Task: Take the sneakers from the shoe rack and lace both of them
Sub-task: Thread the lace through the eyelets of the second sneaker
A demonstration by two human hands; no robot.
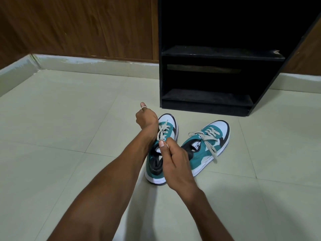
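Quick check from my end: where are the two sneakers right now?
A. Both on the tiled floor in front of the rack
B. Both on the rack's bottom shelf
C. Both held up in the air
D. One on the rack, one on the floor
A: both the near sneaker that the hands are lacing and the other sneaker rest on the tiled floor, in front of the black shoe rack.

We can read no text, brand or number anywhere. The right-hand sneaker (206,145) has a small dark mark on its white insole label (197,146). We cannot make out its characters.
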